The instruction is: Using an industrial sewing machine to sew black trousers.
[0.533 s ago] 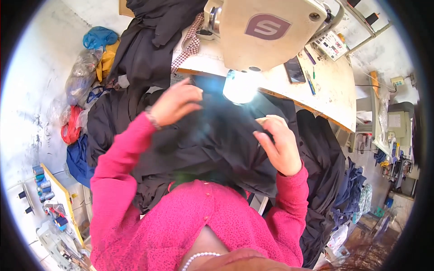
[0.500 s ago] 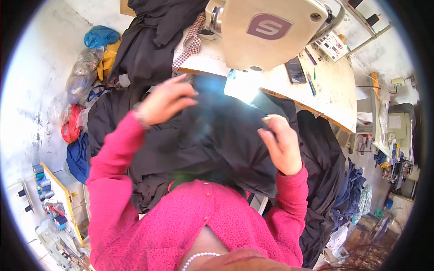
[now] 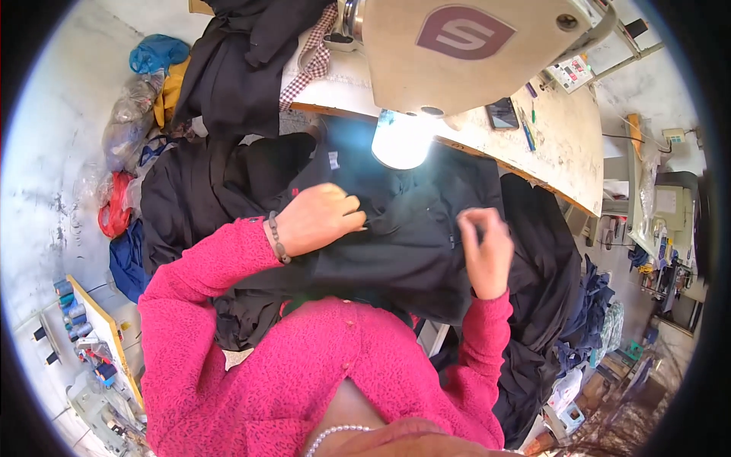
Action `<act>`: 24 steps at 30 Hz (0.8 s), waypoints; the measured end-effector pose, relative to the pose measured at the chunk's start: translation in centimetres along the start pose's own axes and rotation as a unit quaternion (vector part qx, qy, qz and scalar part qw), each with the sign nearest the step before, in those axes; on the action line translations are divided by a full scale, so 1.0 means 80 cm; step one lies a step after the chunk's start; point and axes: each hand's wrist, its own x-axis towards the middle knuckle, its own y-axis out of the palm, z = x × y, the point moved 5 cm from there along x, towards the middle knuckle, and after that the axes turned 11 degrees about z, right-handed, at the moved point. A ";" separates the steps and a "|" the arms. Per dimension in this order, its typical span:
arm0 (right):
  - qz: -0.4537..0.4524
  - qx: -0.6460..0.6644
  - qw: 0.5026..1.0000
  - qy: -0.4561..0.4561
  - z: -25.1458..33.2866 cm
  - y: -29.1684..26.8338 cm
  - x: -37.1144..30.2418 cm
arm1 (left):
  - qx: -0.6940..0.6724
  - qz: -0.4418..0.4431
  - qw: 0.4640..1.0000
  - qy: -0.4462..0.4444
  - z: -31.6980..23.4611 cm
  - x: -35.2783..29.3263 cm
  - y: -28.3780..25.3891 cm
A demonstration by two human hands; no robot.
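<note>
Head view: my left hand (image 3: 324, 219) and right hand (image 3: 487, 247) curl their fingers; I can't tell whether they pinch the black cloth garment (image 3: 388, 259), seemingly spread for easy reach.

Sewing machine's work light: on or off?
On: a white glare shows under the sewing machine, with a bluish glow on the black cloth nearby.

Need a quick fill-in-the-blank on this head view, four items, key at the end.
1. The left hand and right hand are over cloth coloured ____.
2. The bracelet circles the ____ wrist.
3. On the table, the phone lies to the ____ of the checkered strip.
4. The person's sleeves are coloured ____.

Missing words: black; left; right; pink.
</note>
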 end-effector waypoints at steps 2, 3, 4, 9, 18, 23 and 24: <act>-0.110 -0.098 0.981 -0.123 0.063 -0.042 0.008 | -0.049 -0.031 0.998 0.013 -0.005 0.014 -0.035; -0.075 -0.022 0.980 -0.183 0.085 -0.046 0.014 | -0.050 -0.032 0.998 0.015 -0.007 0.021 -0.056; -0.029 0.012 0.974 -0.226 0.105 -0.038 0.024 | -0.137 -0.014 0.990 0.020 -0.007 0.026 -0.070; 0.000 0.042 0.984 -0.176 0.083 -0.001 0.073 | -0.387 -0.056 0.918 -0.066 0.028 0.027 -0.084; -0.019 0.294 0.954 -0.051 -0.008 0.030 0.119 | -0.450 -0.113 0.868 -0.180 0.100 0.045 -0.025; -0.024 0.360 0.932 -0.037 -0.018 0.037 0.125 | -0.495 -0.113 0.841 -0.189 0.111 0.052 -0.020; -0.009 0.405 0.913 -0.050 -0.014 0.036 0.127 | -0.516 -0.140 0.824 -0.186 0.116 0.052 -0.014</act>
